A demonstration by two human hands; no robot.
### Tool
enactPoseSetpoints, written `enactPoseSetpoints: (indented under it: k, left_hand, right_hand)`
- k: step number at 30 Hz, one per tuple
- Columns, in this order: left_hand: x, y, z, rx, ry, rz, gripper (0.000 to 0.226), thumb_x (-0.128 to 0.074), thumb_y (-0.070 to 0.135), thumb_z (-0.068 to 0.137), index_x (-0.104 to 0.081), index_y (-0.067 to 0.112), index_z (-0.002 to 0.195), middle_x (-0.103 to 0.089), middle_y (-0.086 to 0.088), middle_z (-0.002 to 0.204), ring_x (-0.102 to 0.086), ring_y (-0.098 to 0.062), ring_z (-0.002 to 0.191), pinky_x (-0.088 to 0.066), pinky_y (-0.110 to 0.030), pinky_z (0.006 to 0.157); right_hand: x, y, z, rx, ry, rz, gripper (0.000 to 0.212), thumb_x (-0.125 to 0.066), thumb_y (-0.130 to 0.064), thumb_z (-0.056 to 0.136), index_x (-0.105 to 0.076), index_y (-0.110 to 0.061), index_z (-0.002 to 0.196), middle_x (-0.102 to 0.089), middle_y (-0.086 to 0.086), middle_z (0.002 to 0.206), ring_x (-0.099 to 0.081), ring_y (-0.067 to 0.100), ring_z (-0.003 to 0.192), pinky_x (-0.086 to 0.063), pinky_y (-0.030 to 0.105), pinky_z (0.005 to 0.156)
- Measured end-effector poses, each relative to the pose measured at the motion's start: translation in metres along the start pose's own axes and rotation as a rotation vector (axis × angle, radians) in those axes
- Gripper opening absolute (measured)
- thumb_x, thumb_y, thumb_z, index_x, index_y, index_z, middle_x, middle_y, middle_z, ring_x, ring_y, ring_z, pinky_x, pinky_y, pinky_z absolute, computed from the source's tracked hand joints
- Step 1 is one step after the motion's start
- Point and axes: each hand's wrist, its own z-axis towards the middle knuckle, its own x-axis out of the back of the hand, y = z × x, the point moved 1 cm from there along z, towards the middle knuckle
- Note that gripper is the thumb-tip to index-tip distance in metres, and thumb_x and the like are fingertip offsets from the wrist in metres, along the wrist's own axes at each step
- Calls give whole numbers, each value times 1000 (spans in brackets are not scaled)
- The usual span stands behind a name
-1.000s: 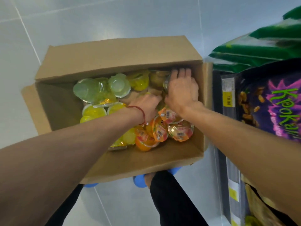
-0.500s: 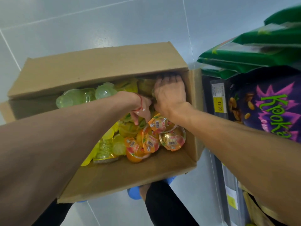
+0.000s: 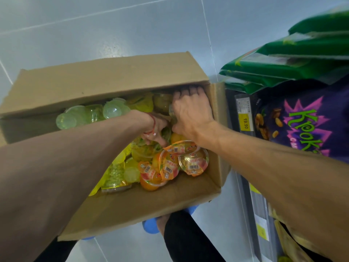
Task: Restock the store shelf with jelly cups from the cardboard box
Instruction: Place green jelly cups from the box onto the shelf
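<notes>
The box (image 3: 105,80) is plain brown cardboard. In it are seen pale green cups (image 3: 79,116), yellow cups (image 3: 140,104) and orange cups (image 3: 168,165), the last lidded in red and white with black barcodes. The floor (image 3: 94,25) is tiled in pale grey-blue, lined with white. A red cord (image 3: 153,121) is worn at the left wrist. Green bags (image 3: 302,61) are stacked beside a purple bag (image 3: 336,118) lettered in bright green over pink zigzags. The price tag (image 3: 245,121) is yellow.
</notes>
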Motion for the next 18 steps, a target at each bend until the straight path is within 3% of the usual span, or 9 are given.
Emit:
enactPoseSetpoints:
  k: [3,6,9,11,13,18]
  left_hand:
    - [-7,5,-7,-7,-10,-24,73,-71,40,84,-36,15,143,-49,-7,122,-64,-13,54,-44,-17,36]
    - [-13,7,-21,-18,70,5,68,-71,40,85,-38,13,139,-50,-1,98,-61,-9,43,-49,-23,40]
    - [-13,6,-27,-41,195,206,62,-69,50,82,-45,15,127,-53,3,85,-62,-14,59,-50,-31,57]
    - [-15,3,-27,-59,273,258,63,-68,53,80,-46,16,126,-56,-3,100,-57,-23,76,-45,-30,63]
    - [-17,-2,-30,-80,325,253,65,-66,54,80,-44,16,128,-58,-9,115,-53,-25,80,-43,-30,66]
    - [-25,-8,-41,-91,419,231,70,-63,58,82,-39,19,135,-63,-11,121,-61,-34,103,-43,-32,74]
  right_hand:
    - [2,0,-5,17,12,13,79,-82,-47,68,-52,-8,128,-60,17,126,-55,34,119,-40,44,104]
    - [6,0,-12,26,18,32,83,-85,-44,65,-51,-6,130,-59,17,126,-53,34,119,-44,44,101]
    - [9,2,-18,50,23,55,88,-86,-42,66,-47,-5,136,-56,16,131,-50,33,123,-47,43,102]
    - [10,4,-19,62,28,57,90,-85,-41,68,-44,-5,139,-54,15,134,-48,33,124,-46,43,104]
    - [12,4,-20,67,33,60,90,-84,-39,69,-43,-4,141,-53,16,136,-47,33,125,-45,44,106]
    - [18,6,-24,62,25,81,85,-84,-34,69,-45,-7,140,-49,17,138,-45,35,126,-44,46,106]
